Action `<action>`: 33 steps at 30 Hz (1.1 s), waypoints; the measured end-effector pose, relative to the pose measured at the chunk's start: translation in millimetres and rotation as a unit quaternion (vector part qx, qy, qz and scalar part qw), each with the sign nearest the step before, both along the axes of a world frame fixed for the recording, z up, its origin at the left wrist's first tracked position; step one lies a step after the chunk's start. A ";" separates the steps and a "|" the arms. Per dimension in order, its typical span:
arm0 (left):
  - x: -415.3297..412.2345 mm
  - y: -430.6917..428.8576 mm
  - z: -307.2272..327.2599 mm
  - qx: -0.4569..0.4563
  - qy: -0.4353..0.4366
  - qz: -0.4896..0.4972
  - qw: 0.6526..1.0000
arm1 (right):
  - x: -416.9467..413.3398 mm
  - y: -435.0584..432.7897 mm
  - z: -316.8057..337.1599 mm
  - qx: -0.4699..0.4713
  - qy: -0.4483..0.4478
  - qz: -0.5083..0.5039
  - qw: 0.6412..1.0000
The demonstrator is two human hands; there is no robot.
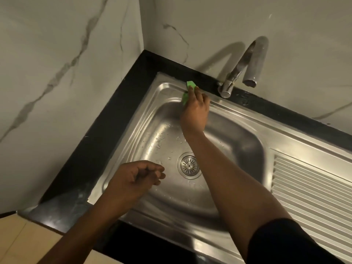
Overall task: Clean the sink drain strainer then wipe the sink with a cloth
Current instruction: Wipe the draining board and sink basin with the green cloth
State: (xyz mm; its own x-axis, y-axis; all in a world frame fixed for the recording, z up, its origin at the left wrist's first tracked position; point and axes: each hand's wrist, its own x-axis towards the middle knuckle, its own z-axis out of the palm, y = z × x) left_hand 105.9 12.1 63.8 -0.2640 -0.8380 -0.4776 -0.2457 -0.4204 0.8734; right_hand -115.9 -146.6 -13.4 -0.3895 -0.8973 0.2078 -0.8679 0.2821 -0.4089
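— Where does the strainer (189, 165) sit?
— In the floor of the sink (238, 134), which is set in the worktop (106, 115) at the wall corner.
— And around it?
— The cloth (188, 88) is at twelve o'clock on the far rim, held under the right hand (195, 109). The tap (234, 77) is at one, behind the rim. The draining board (314, 187) is at three. The left hand (135, 178) is at nine, over the basin.

right hand (194, 111) hides most of the cloth (190, 85).
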 end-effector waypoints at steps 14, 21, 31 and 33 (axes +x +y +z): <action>39.8 5.2 -6.3 -0.009 0.021 0.009 1.000 | 39.8 -50.6 30.7 0.088 0.017 0.242 0.966; 48.1 13.6 1.5 -0.007 -0.005 -0.019 1.000 | 90.9 44.6 33.1 0.060 -0.068 0.303 0.949; 57.0 34.6 10.7 -0.033 -0.027 -0.077 0.996 | 118.2 148.7 19.5 0.066 -0.067 0.525 0.846; 63.1 39.0 9.1 -0.038 -0.022 -0.076 0.996 | 107.2 132.7 18.5 0.078 -0.039 0.539 0.838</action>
